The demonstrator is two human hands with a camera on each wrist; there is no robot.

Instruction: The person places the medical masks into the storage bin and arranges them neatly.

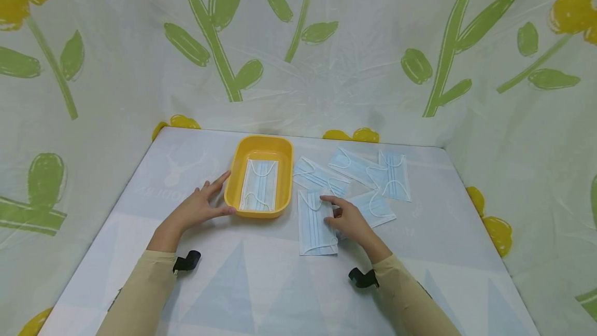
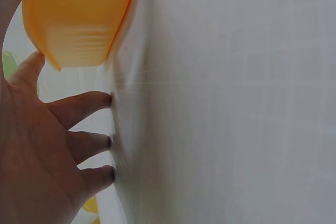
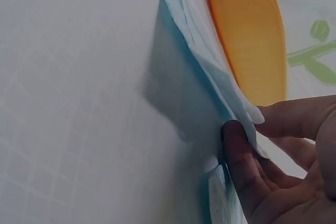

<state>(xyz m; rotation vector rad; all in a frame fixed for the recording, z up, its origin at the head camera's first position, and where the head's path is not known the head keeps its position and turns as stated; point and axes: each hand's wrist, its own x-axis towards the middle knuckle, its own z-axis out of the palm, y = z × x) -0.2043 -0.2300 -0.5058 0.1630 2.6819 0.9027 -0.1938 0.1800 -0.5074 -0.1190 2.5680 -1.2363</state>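
Observation:
A yellow tray (image 1: pixel 237 183) stands at the back of the table with a light blue face mask (image 1: pixel 259 185) lying flat inside. My left hand (image 1: pixel 198 209) is spread at its left side, thumb and index finger touching the rim area. In the left wrist view, the other fingers (image 2: pixel 84 109) reach down to the tabletop beside the tray. Between thumb and fingers, my right hand (image 1: pixel 350 220) pinches the right edge of another face mask (image 1: pixel 313 227). The right wrist view shows this mask (image 3: pixel 202 72) tilted up off the table.
Several more face masks (image 1: pixel 359 165) lie spread and partly overlapping right of the tray, with white ear loops on top. The table (image 1: pixel 261 284) meets flower-printed cloth walls (image 1: pixel 354 66) at the back and sides. A small black device (image 1: pixel 364 278) sits at each wrist.

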